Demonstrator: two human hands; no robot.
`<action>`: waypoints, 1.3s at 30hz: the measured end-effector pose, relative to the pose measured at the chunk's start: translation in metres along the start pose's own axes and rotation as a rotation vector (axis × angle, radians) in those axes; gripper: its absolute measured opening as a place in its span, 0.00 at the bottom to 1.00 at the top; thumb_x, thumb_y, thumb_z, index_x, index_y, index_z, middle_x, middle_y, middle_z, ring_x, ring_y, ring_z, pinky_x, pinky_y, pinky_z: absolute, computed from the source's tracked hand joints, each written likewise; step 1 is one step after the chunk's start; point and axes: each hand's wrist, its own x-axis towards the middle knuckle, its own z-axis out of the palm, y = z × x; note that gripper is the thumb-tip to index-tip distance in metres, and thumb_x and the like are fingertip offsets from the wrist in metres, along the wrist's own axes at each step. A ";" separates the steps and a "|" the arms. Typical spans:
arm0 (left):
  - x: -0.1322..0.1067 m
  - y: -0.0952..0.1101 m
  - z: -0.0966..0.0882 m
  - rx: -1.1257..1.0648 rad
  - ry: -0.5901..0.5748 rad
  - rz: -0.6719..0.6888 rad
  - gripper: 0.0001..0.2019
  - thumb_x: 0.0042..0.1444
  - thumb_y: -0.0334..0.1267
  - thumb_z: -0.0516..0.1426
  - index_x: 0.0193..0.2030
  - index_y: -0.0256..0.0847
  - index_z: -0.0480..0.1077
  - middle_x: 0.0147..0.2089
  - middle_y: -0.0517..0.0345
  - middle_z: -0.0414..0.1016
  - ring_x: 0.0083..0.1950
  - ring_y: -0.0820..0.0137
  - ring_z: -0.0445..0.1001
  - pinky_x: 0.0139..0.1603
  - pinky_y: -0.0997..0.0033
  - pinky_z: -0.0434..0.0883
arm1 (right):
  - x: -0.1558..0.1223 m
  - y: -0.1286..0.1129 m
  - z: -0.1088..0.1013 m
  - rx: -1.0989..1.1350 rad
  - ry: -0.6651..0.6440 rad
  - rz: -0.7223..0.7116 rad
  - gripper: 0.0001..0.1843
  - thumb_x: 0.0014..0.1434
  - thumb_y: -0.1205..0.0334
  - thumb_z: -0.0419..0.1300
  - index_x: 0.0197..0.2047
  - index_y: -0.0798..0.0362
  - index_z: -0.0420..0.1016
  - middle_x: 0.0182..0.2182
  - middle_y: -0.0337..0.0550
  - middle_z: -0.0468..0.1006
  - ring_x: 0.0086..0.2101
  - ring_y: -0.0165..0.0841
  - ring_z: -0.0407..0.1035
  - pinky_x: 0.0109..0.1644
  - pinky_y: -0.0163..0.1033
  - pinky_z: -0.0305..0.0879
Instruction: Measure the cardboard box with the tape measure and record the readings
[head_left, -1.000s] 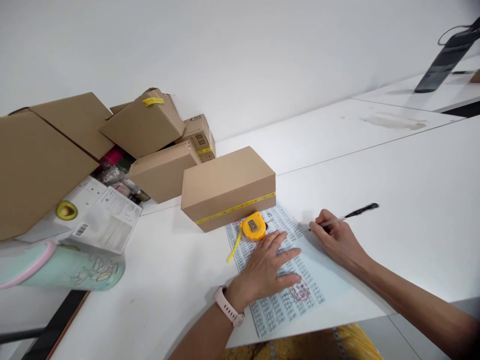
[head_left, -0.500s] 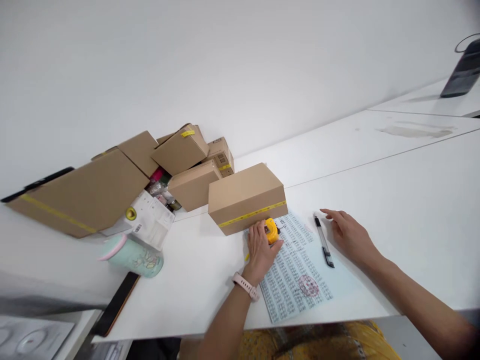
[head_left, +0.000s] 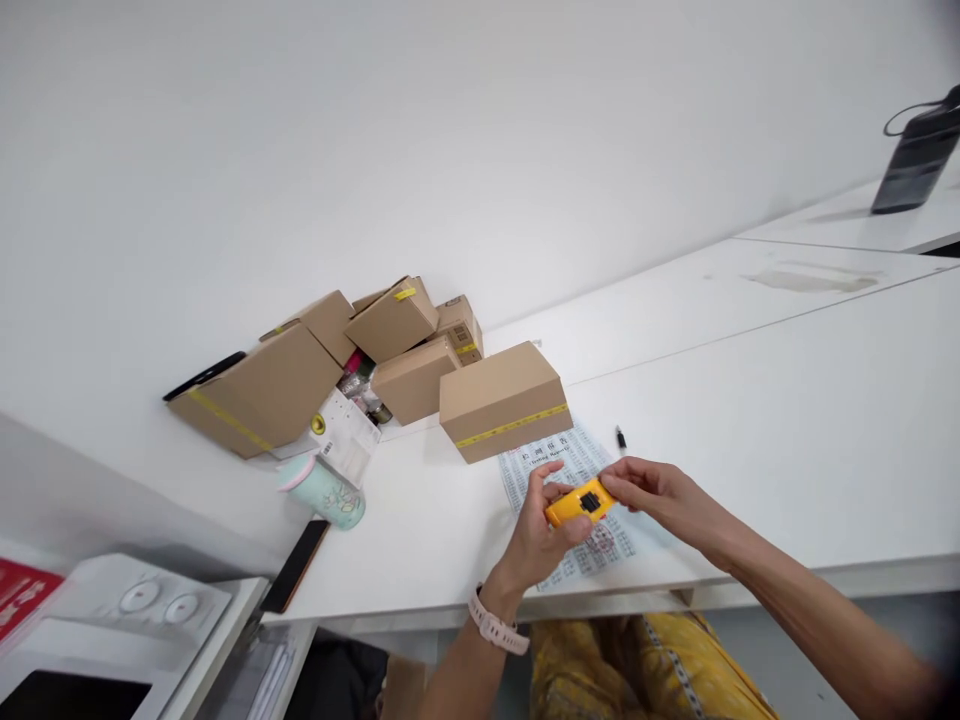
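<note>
A yellow tape measure (head_left: 564, 510) with a black button is up over the printed sheet. My left hand (head_left: 534, 535), with a pink watch on its wrist, is closed around the tape measure's left part, its index finger raised. The thumb and fingers of my right hand (head_left: 667, 497) pinch the right end. Under both hands lies the sheet (head_left: 536, 462), printed with dense text and a red round stamp. Behind the sheet stands a closed cardboard box (head_left: 506, 405) with a yellow tape strip. Just beyond my right hand a pen's black tip (head_left: 621, 437) shows; the rest is hidden.
Several more cardboard boxes (head_left: 255, 390) are grouped against the wall at left. A mint cup (head_left: 330, 492) and a white carton (head_left: 352, 430) stand before them. A dark bottle (head_left: 916, 165) is at the far right. The white table's front edge (head_left: 810, 570) runs close to my body.
My left hand has lifted the tape measure away from the box and brought it nearer. My right hand has moved left from beside the pen and gripped the tape measure's end. The view has shifted.
</note>
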 end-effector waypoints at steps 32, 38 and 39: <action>0.101 0.051 -0.233 -0.278 0.674 -0.060 0.22 0.50 0.46 0.66 0.49 0.41 0.69 0.41 0.52 0.80 0.40 0.62 0.81 0.40 0.62 0.79 | 0.237 -0.013 -0.038 0.193 0.324 0.154 0.14 0.55 0.49 0.63 0.32 0.51 0.70 0.29 0.40 0.72 0.29 0.32 0.66 0.27 0.34 0.62; 0.099 0.050 -0.201 -0.261 0.602 -0.112 0.22 0.51 0.47 0.65 0.49 0.40 0.70 0.41 0.50 0.81 0.41 0.60 0.82 0.43 0.58 0.79 | 0.198 -0.021 -0.063 0.081 0.359 0.125 0.20 0.54 0.55 0.62 0.51 0.45 0.76 0.38 0.43 0.78 0.33 0.34 0.69 0.28 0.34 0.64; 0.099 0.048 -0.200 -0.256 0.590 -0.131 0.21 0.51 0.47 0.65 0.48 0.39 0.70 0.40 0.50 0.81 0.40 0.60 0.82 0.43 0.57 0.79 | 0.196 -0.018 -0.065 0.044 0.357 0.118 0.19 0.54 0.55 0.62 0.50 0.45 0.78 0.39 0.43 0.78 0.34 0.34 0.69 0.28 0.33 0.64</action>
